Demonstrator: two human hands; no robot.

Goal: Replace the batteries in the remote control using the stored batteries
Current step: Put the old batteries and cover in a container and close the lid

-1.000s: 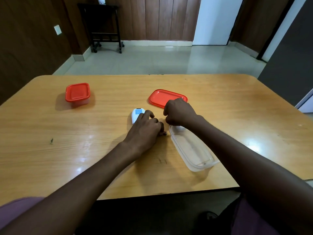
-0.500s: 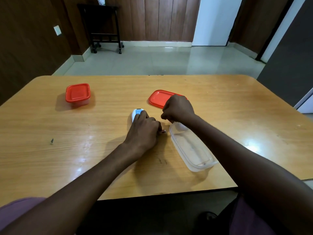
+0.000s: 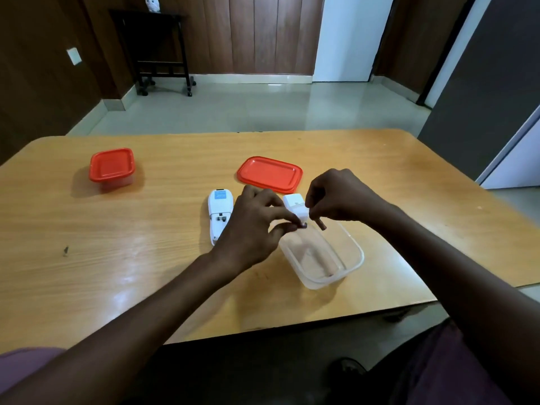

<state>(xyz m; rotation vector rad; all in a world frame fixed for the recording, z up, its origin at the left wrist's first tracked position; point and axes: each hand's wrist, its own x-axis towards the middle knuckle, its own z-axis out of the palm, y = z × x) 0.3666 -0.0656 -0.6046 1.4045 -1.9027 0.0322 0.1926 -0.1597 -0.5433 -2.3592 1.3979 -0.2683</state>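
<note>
Nearest on the worktop (image 3: 87,273) lies the open clear container (image 3: 324,258), over whose far end both hands work: the left hand (image 3: 251,229) has its fingers (image 3: 285,213) pinched on a small dark battery (image 3: 302,226), and the right hand (image 3: 339,197) pinches another battery (image 3: 321,225). Beyond them the white battery cover (image 3: 295,206) lies loose, and the remote control (image 3: 219,214) lies face down with its compartment open. The battery swap seems in hand; next each cell must be lined up with its contacts.
</note>
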